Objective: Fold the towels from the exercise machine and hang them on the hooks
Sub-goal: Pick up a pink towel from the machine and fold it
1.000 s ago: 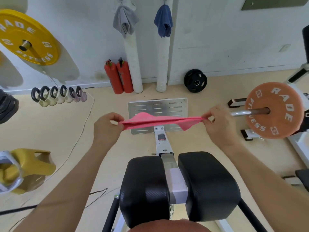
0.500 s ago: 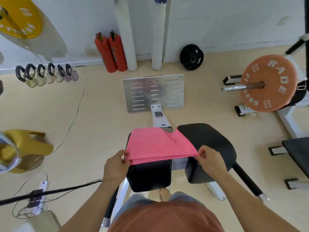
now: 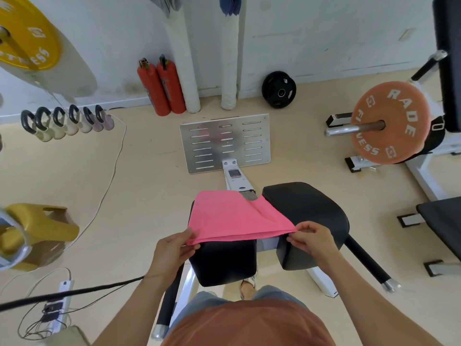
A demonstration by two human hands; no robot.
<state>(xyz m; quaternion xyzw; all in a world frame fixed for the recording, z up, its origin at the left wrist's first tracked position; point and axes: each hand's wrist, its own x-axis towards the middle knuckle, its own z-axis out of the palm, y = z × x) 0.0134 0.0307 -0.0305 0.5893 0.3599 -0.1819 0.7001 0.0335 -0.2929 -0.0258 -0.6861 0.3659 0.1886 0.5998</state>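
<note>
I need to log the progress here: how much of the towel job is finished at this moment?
Looks done: a grey towel and a blue towel hang at the top edge of the view; the hooks are out of view. In hand: the pink towel lies on the black pad, its near corners pinched by the left hand and the right hand. Left: finish folding it and hang it.

Both hands (image 3: pixel 174 248) (image 3: pixel 311 239) pinch pink towel (image 3: pixel 234 218) over pad (image 3: pixel 224 263)

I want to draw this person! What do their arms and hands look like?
The left hand and right hand are bare, with no gloves, and no watch or bracelet shows. The left forearm and right forearm are bare too; no sleeves reach them. The shirt is rust-orange.
</note>
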